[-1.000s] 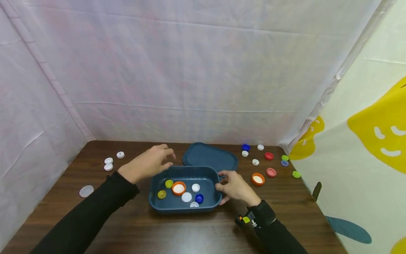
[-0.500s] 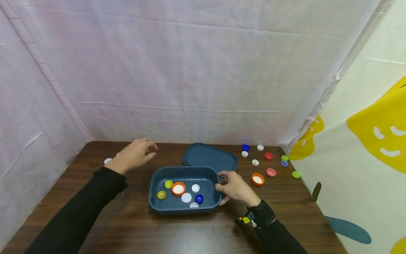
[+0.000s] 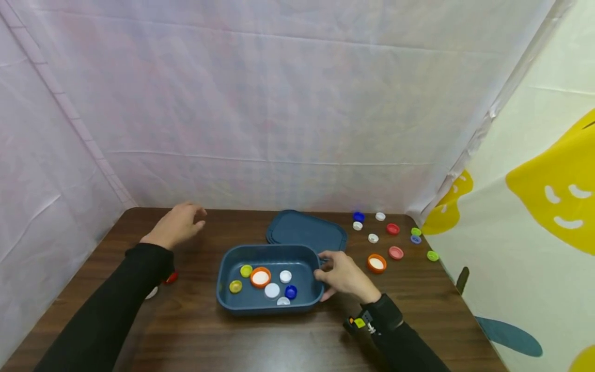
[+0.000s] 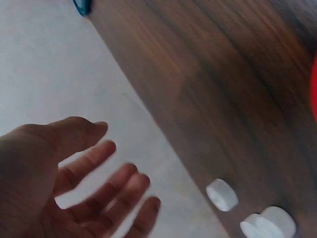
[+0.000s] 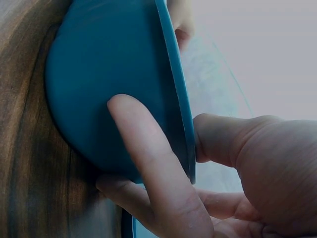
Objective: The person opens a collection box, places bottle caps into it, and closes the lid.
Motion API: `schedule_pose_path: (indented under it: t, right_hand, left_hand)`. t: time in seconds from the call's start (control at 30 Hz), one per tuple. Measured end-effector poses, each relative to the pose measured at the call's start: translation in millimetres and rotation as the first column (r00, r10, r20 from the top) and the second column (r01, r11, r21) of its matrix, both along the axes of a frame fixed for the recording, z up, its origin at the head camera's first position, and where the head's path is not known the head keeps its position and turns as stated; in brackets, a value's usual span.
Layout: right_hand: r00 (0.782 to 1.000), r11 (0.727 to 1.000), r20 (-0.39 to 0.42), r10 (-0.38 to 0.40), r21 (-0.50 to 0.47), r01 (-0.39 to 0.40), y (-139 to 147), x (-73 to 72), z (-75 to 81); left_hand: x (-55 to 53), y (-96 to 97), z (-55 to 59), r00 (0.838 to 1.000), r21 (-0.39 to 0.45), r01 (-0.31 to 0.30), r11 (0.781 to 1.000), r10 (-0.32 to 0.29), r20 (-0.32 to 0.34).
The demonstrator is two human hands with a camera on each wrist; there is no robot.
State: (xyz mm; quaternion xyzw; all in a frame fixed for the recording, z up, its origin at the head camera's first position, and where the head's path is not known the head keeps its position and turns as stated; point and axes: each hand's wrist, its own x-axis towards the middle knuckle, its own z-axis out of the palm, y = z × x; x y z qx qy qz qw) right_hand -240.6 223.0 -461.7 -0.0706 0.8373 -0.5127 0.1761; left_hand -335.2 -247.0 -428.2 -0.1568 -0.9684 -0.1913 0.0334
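A dark blue rectangular container (image 3: 260,310) rests on the table with several bottle caps inside, among them an orange-rimmed cap (image 3: 261,278) and a dark blue cap (image 3: 291,292). My right hand (image 3: 347,279) grips its right end; in the right wrist view the thumb (image 5: 218,139) is at the rim and the fingers lie along the outer wall (image 5: 99,64). Over the far left of the table hovers my left hand (image 3: 174,227), fingers loosely bent and holding nothing. White caps (image 4: 222,195) lie beyond its fingertips in the left wrist view.
Behind the container lies its flat blue lid (image 3: 304,232). Several loose caps are spread on the right, including an orange one (image 3: 376,263) and a pink one (image 3: 396,252). A red cap (image 3: 171,278) shows beside the left sleeve. White cloth (image 3: 279,103) hangs behind the table.
My left hand has moved left, from beside the container's back left corner to the far left of the table. The right hand and container have stayed put.
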Motion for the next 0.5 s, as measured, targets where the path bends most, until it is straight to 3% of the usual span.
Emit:
schedule_pose_path:
  t: [0.1, 0.23, 0.37, 0.5]
  right_hand:
    - [1.0, 1.0, 0.001, -0.004, 0.008, 0.004, 0, 0.1, 0.4]
    - [1.0, 1.0, 0.0, -0.011, 0.014, 0.011, -1, -0.5, 0.0]
    - [1.0, 1.0, 0.001, -0.015, 0.013, 0.015, -2, -0.5, -0.9]
    - [1.0, 1.0, -0.001, -0.014, 0.012, 0.014, -2, -0.2, -0.3]
  left_hand:
    - [-3.9, -9.0, -5.3, 0.998, -0.014, -0.055, 0.998, 0.055, 0.04]
    - [-9.8, -19.3, -10.0, 0.983, -0.051, -0.129, 0.99, 0.135, 0.126]
    - [-11.7, -26.0, -12.6, 0.971, -0.081, -0.142, 0.987, 0.155, 0.18]
    - [-11.2, -29.9, -14.8, 0.974, -0.097, -0.127, 0.987, 0.143, 0.178]
